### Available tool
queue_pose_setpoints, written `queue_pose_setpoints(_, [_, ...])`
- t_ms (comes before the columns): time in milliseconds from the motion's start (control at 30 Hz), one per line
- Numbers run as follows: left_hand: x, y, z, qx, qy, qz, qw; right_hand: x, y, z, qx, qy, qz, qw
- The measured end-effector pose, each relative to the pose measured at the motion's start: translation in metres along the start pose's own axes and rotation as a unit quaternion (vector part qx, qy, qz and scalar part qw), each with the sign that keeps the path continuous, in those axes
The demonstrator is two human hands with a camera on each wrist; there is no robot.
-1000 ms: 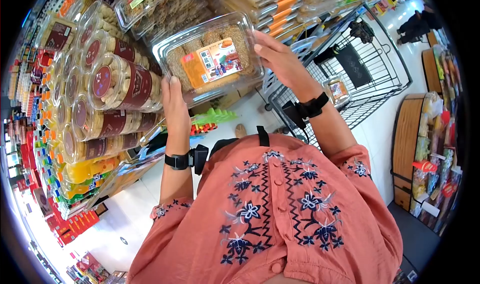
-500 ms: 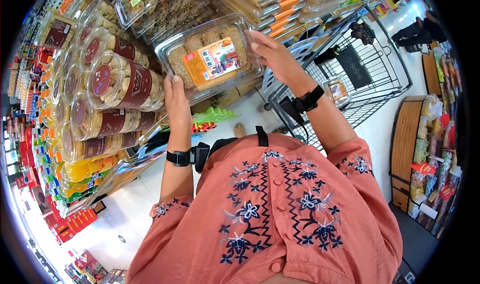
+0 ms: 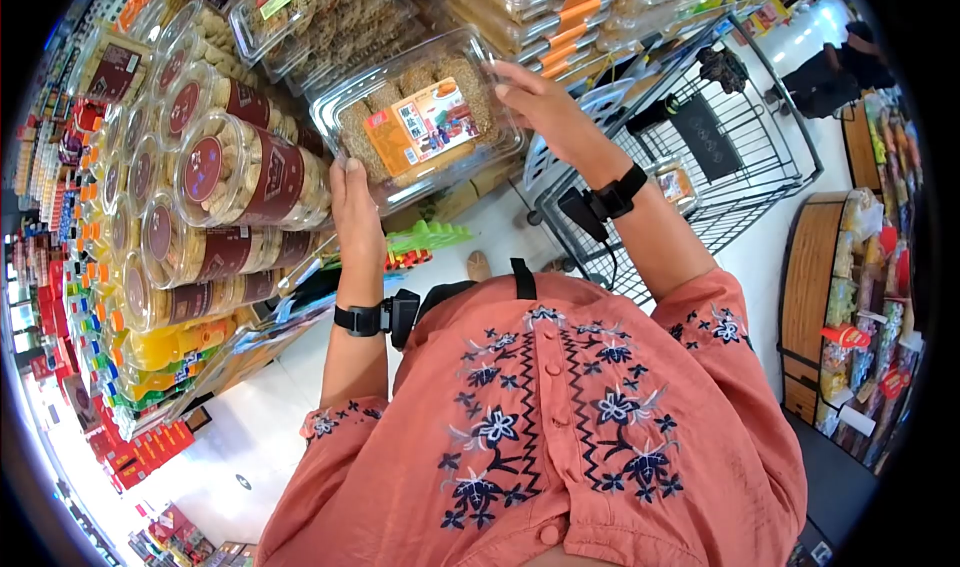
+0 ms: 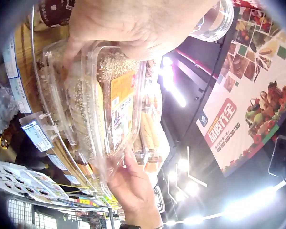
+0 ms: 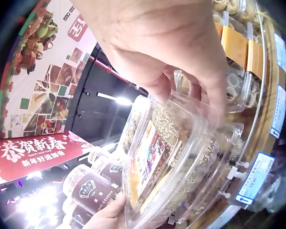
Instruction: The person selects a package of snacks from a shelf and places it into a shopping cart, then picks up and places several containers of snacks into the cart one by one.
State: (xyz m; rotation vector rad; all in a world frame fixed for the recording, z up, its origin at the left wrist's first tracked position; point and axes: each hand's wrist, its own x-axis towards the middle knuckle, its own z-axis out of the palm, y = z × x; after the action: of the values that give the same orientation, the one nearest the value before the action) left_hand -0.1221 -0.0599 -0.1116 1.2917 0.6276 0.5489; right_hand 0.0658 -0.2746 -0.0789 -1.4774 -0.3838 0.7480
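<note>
A clear plastic box of sesame-coated pastries (image 3: pixel 468 107), with an orange and white label, is held level with the front of the display. My left hand (image 3: pixel 356 212) grips its near left corner, thumb on the lid edge. Around the right end of the box, my right hand (image 3: pixel 548 115) has its thumb on top and its fingers partly hidden below. The left wrist view shows the left hand (image 4: pixel 133 24) over one end and the right hand (image 4: pixel 133 191) at the other. The lid looks closed in the right wrist view of the box (image 5: pixel 169 126).
Round tubs with maroon labels (image 3: pixel 275 175) are stacked left of the box. Behind it stand more pastry boxes (image 3: pixel 345 22) and orange-banded packs (image 3: pixel 575 12). To the right is a shopping cart (image 3: pixel 745 157) holding one similar box (image 3: pixel 674 183). A person (image 3: pixel 830 72) stands beyond it.
Both hands keep hold of the pastry box, which has tilted and shifted slightly. The right thumb has slid a little left along its edge. The distant person has moved slightly.
</note>
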Motion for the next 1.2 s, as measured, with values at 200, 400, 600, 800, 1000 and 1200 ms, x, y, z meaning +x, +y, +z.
queue_pose_setpoints(200, [-0.005,0.0,0.001,-0.016,0.011,-0.042,0.999,-0.002,-0.011,0.008,-0.072,0.029,0.044,0.996])
queue_pose_setpoints(400, [0.001,-0.003,-0.002,-0.037,0.036,-0.084,0.995,0.002,-0.009,0.019,-0.055,0.066,0.003,0.996])
queue_pose_setpoints(600, [0.016,-0.001,0.001,0.004,0.058,-0.066,0.996,0.022,-0.003,0.026,-0.044,0.045,-0.051,0.997])
queue_pose_setpoints(800, [0.028,0.005,0.007,0.054,0.038,-0.039,0.997,0.03,-0.009,0.036,-0.039,0.062,-0.051,0.996])
queue_pose_setpoints(1000, [0.043,-0.025,0.003,0.132,0.069,-0.012,0.989,0.053,0.028,0.027,-0.083,0.047,-0.048,0.994])
queue_pose_setpoints(1200, [0.043,-0.03,0.004,0.155,0.079,-0.011,0.985,0.057,0.05,0.027,-0.103,0.068,-0.056,0.991])
